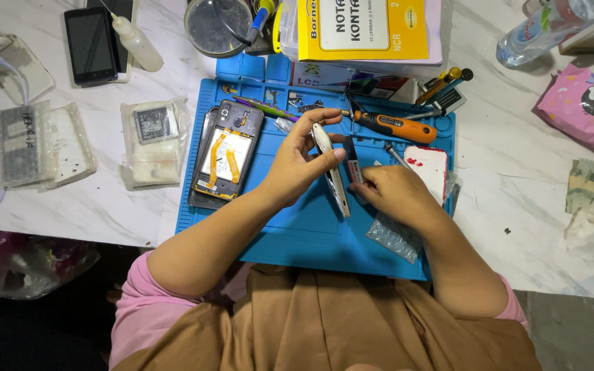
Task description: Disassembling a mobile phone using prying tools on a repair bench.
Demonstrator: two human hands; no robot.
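Note:
My left hand [302,161] grips a white phone [332,175] held on its edge above the blue work mat [297,237]. Fingers wrap over its top end. My right hand [393,196] holds a small dark flat tool [353,161] against the phone's right side. An opened phone body [229,151] with orange flex cables lies on the mat to the left of my left hand. An orange-handled screwdriver [393,126] lies just beyond both hands.
A bubble-wrap bag [393,237] lies under my right wrist; a red-and-white phone piece [429,168] sits beside it. Bagged parts [152,141], a black phone [91,45], a squeeze bottle [139,42], a yellow booklet [362,27], a water bottle [544,27] and a pink packet [586,106] surround the mat.

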